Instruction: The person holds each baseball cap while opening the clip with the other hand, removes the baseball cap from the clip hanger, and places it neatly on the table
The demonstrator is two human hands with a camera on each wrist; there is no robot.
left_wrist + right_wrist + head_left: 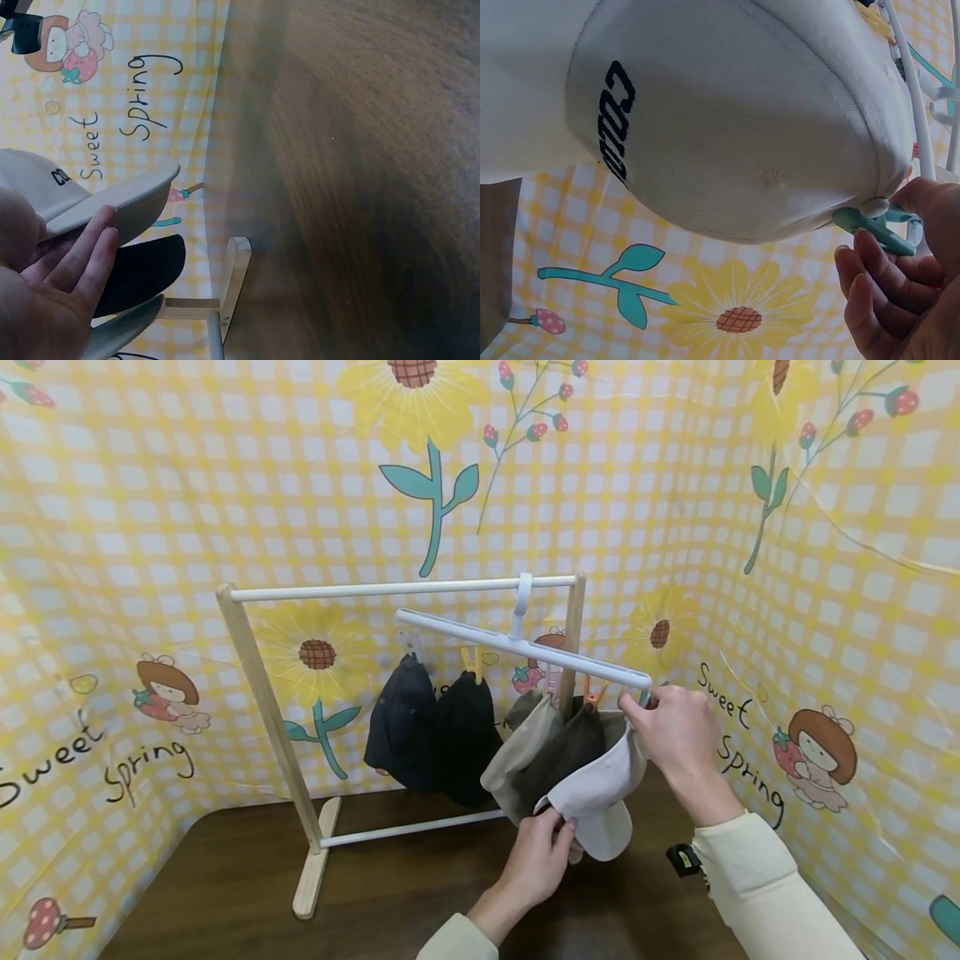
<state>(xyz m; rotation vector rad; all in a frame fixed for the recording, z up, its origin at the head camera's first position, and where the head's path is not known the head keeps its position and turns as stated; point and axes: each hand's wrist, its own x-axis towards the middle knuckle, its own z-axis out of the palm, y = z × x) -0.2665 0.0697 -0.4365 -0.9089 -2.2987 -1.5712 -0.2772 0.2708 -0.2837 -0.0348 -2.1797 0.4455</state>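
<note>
A white cap (596,781) with dark lettering on its front hangs at the right end of a white clip hanger (457,631). My right hand (681,731) pinches a green clothespin (874,229) at the cap's back edge. Lower down, my left hand (534,856) holds the cap's rim near the brim, with fingers (86,259) under the brim in the left wrist view. Along the same hanger hang a navy cap (401,722), a black cap (465,735), a greenish-beige cap (517,752) and a dark brown cap (566,752), the last partly behind the white one.
The hanger's hook (522,593) sits over the top rod (375,589) of a wooden rack (262,710), and the hanger slants down to the right. The rack's foot (318,868) stands on a dark wooden table (405,885). Patterned cloth (187,485) surrounds it.
</note>
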